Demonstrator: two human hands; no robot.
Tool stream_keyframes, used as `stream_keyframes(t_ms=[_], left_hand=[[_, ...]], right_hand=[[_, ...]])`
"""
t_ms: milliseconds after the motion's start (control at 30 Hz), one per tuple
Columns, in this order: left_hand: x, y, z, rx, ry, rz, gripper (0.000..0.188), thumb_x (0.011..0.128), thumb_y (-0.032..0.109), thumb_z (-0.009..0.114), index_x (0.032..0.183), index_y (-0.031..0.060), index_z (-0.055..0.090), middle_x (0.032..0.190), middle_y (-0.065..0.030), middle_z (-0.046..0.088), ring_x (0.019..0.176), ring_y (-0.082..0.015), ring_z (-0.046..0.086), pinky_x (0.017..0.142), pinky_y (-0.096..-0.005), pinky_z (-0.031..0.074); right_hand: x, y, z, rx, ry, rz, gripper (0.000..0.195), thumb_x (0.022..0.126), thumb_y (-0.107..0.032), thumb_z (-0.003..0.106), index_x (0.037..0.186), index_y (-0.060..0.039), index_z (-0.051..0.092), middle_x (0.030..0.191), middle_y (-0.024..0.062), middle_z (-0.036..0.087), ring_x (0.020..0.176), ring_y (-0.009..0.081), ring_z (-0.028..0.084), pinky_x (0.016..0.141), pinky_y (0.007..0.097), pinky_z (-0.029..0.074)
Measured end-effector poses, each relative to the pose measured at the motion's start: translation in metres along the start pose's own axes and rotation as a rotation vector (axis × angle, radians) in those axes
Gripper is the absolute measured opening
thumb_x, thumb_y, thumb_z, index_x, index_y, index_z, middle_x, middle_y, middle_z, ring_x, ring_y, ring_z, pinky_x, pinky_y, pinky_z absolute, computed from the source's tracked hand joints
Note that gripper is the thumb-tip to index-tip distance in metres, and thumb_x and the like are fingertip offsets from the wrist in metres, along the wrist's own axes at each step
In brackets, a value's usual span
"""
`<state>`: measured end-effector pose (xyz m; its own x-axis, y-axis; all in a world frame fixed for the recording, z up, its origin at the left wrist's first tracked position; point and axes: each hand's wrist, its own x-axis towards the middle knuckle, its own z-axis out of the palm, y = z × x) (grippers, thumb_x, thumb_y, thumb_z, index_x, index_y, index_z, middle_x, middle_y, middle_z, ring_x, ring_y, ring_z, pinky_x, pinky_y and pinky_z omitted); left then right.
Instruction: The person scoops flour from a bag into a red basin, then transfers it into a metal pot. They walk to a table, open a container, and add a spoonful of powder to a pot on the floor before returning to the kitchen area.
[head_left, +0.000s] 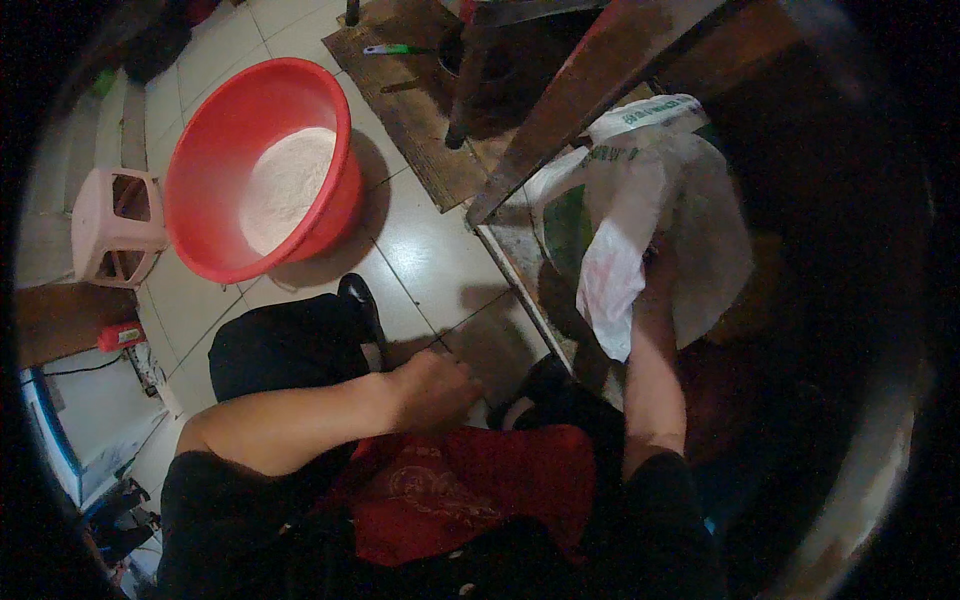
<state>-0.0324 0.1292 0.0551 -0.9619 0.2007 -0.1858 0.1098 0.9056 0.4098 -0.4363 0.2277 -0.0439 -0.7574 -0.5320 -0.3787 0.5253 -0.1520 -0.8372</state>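
Note:
My left hand (436, 388) hovers above my lap, its fingers curled in, with nothing visible in it. My right hand (660, 259) reaches to a large whitish translucent plastic bag (709, 247) at the right. Shadow and the plastic hide its fingers, so its grip is unclear. A loose white fold of the bag hangs beside my right wrist, and the bag bears green writing. A big red plastic basin (217, 172) stands on the floor at the upper left. Pale powder, flour-like (289, 187), lies at its bottom.
A pink plastic stool (94, 225) stands left of the basin. A slanting wooden beam (570, 97) passes close to the bag. Under dark furniture legs lies a brown board or mat (405, 127), with a green-and-white handle (394, 49) above it. A red cloth (465, 487) covers my lap.

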Motion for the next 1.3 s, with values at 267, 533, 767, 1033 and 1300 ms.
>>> stream_keyframes(t_ms=[267,533,767,1033,1300], left_hand=[[0.004,-0.008,-0.003,-0.036,-0.236,0.010,0.020,0.081,0.020,0.058,0.095,0.0080,0.066,0.087,-0.0134,0.067,0.078,-0.0285,0.068,0.058,-0.0396,0.054],[0.004,-0.012,-0.009,-0.201,-0.051,-0.136,0.020,0.077,0.019,0.060,0.086,0.0029,0.066,0.084,-0.0189,0.067,0.081,-0.0363,0.066,0.069,-0.0462,0.053],[0.001,-0.028,-0.005,-0.171,-0.066,-0.111,0.035,0.083,0.035,0.061,0.096,0.0023,0.063,0.089,-0.0194,0.065,0.088,-0.0377,0.063,0.077,-0.0478,0.049],[-0.036,-0.021,0.003,-0.265,0.068,-0.290,0.042,0.081,0.037,0.064,0.104,0.0026,0.063,0.098,-0.0189,0.065,0.099,-0.0364,0.061,0.084,-0.0440,0.048],[-0.048,0.023,0.030,-0.632,0.005,-0.106,0.050,0.084,0.043,0.063,0.115,0.0033,0.060,0.092,-0.0192,0.067,0.086,-0.0332,0.065,0.076,-0.0406,0.050]], right_hand=[[-0.070,-0.045,0.033,0.195,-0.216,0.123,0.022,0.083,-0.014,0.054,0.100,-0.0009,0.055,0.082,0.0100,0.060,0.068,0.0176,0.057,0.052,0.0248,0.045],[-0.103,-0.057,-0.002,0.341,0.076,0.053,0.027,0.084,-0.014,0.051,0.109,-0.0030,0.050,0.089,0.0097,0.057,0.067,0.0207,0.055,0.045,0.0266,0.043],[-0.151,-0.064,-0.004,0.472,0.283,0.158,0.033,0.084,-0.020,0.053,0.112,-0.0034,0.049,0.089,0.0132,0.055,0.064,0.0236,0.053,0.044,0.0285,0.041],[-0.203,-0.080,0.024,0.265,0.202,0.100,0.024,0.084,-0.020,0.051,0.100,-0.0010,0.052,0.073,0.0105,0.056,0.050,0.0186,0.047,0.040,0.0286,0.032],[-0.263,-0.089,0.090,-0.034,0.113,0.074,0.023,0.076,-0.012,0.053,0.096,-0.0018,0.055,0.068,0.0082,0.057,0.046,0.0157,0.049,0.039,0.0245,0.039]])
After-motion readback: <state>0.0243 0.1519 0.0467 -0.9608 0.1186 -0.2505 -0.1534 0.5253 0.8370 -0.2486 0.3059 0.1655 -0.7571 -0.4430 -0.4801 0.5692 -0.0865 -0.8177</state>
